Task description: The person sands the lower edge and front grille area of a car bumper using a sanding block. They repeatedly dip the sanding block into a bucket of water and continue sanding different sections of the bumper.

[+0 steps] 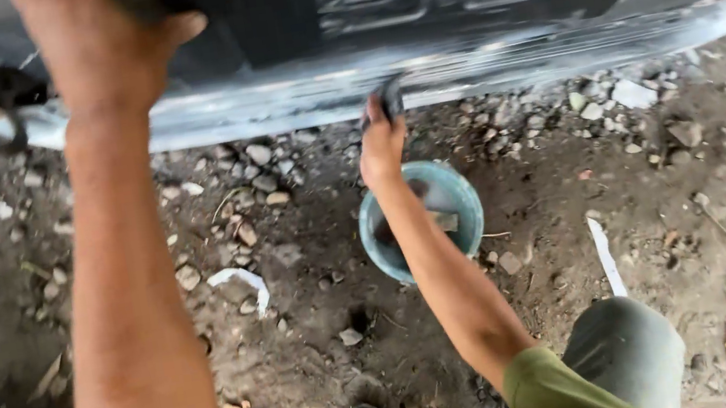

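Olive-green sleeve (559,390) and grey trousers (621,357) sit nearest the camera, over damp brown dirt (325,334) littered with pebbles and white scraps. Bit further out, a round teal plastic bucket (462,194) stands on the ground with a small block lying in it. Right hand (381,144) is just past it, fingers pinched on a small dark pad (389,97) pressed to the car's scuffed grey sill (495,59). Left hand (102,32) grips the dark panel edge (257,9) above, fingers curled over.

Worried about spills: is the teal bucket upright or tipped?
Upright: the bucket stands on the dirt, its round rim facing up, something inside.
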